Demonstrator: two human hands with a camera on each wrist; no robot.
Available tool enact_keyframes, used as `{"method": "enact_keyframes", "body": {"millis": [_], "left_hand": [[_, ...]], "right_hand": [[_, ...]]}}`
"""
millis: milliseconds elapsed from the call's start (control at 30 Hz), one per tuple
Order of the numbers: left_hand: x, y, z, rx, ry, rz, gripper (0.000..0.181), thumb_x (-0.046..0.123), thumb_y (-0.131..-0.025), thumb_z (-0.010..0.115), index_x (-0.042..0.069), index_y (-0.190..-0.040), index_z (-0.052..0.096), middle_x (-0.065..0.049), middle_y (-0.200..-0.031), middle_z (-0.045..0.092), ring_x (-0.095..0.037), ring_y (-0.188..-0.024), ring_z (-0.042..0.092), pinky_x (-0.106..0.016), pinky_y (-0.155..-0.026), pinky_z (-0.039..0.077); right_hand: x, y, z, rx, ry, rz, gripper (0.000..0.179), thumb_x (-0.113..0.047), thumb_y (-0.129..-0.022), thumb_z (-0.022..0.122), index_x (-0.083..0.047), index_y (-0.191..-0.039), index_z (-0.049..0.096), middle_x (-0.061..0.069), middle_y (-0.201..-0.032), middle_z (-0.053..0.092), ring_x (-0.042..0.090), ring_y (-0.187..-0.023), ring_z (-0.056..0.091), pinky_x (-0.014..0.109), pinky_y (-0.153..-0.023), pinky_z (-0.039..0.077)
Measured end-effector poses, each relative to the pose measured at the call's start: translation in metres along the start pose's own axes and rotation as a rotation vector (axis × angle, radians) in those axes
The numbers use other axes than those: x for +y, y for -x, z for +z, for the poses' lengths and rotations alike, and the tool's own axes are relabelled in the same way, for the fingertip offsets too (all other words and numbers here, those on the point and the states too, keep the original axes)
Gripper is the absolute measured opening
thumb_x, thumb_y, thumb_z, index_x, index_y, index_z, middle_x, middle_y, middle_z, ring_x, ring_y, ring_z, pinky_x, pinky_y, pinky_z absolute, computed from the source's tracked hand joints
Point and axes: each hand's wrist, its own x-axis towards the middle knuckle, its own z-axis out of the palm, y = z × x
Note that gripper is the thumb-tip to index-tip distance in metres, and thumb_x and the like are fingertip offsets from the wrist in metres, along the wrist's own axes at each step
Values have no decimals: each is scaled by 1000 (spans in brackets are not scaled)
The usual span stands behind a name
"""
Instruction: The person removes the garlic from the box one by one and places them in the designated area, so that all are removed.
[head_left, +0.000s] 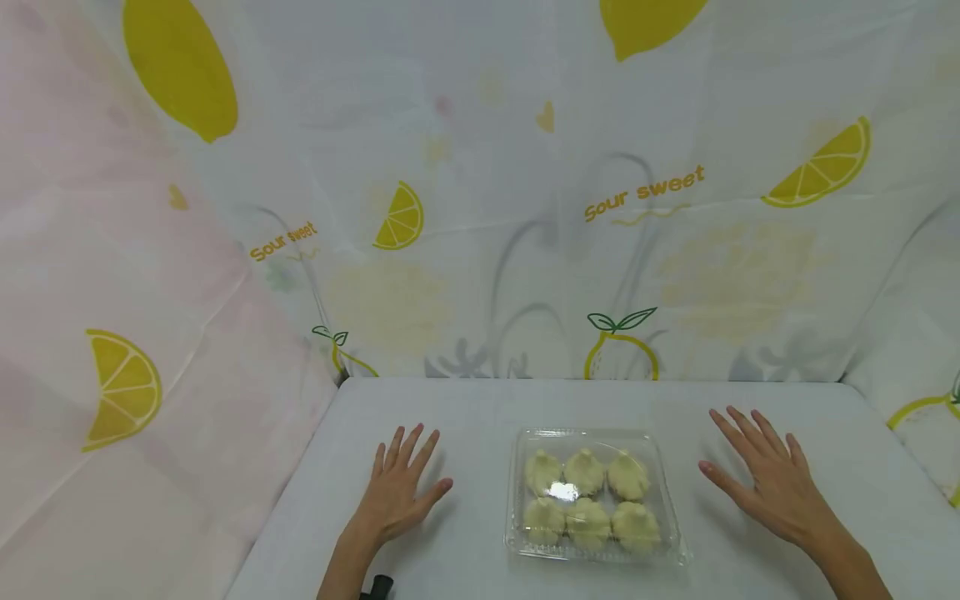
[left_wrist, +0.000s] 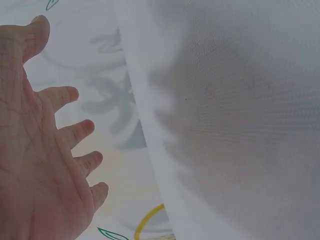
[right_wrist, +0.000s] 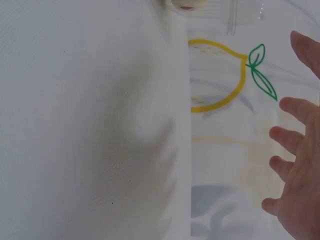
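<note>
A clear plastic clamshell box [head_left: 517, 500] lies on the white table with its lid down. Through the lid show several pale, pleated bun-shaped pieces [head_left: 588, 523] in two rows. To the left of the box my left hand [head_left: 397, 492] is held palm down with its fingers spread, holding nothing. On the other side, my right hand [head_left: 780, 492] is spread the same way and holds nothing. Both wrist views show the palms bare, the left hand [left_wrist: 40, 135] and the right hand [right_wrist: 302, 155], each casting a shadow on the table. A corner of the box [right_wrist: 242, 11] shows in the right wrist view.
The white table [head_left: 450, 408] runs back to a hanging cloth [head_left: 465, 292] printed with lemons and words. More of this cloth encloses the left and right sides. A small black object [head_left: 381, 586] shows beside the left wrist.
</note>
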Motion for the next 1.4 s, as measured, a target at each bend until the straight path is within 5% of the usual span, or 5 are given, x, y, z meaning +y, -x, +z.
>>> {"method": "enact_keyframes", "body": {"millis": [600,967,1233,1300,1400], "left_hand": [[17,5,-4,6,91,72,72,56,-94,57,16,-152,40,-10,-151,39,-33,-138,35,-53,-109,30],[25,7,-5,22,124,103,70,53,-93,61,21,-152,40,-4,-150,41,-26,-136,38,-53,-101,41],[32,6,-8,15,152,88,68,53,-91,63,22,-149,44,4,-148,42,-20,-134,41,-50,-97,45],[35,7,-9,8,176,80,67,52,-91,64,23,-149,45,3,-147,44,-20,-133,42,-51,-96,46],[39,8,-10,-10,205,73,67,53,-91,63,24,-148,45,3,-146,45,-20,-133,42,-52,-97,46]], "right_hand": [[-16,6,-4,66,-110,-125,80,-31,-82,79,-18,-151,41,16,-145,45,37,-131,35,65,-108,15],[-22,10,-4,47,-172,-136,76,-25,-81,81,-19,-148,46,8,-142,50,17,-131,36,60,-100,29],[-25,14,-4,26,-195,-134,75,-24,-80,82,-20,-147,48,1,-139,52,0,-130,33,19,-105,19],[-25,15,-3,15,-201,-129,76,-24,-80,83,-20,-147,47,1,-140,52,2,-130,33,24,-106,22],[-26,17,-3,-22,-209,-90,76,-27,-81,82,-24,-148,46,3,-140,51,10,-128,37,50,-101,32]]}}
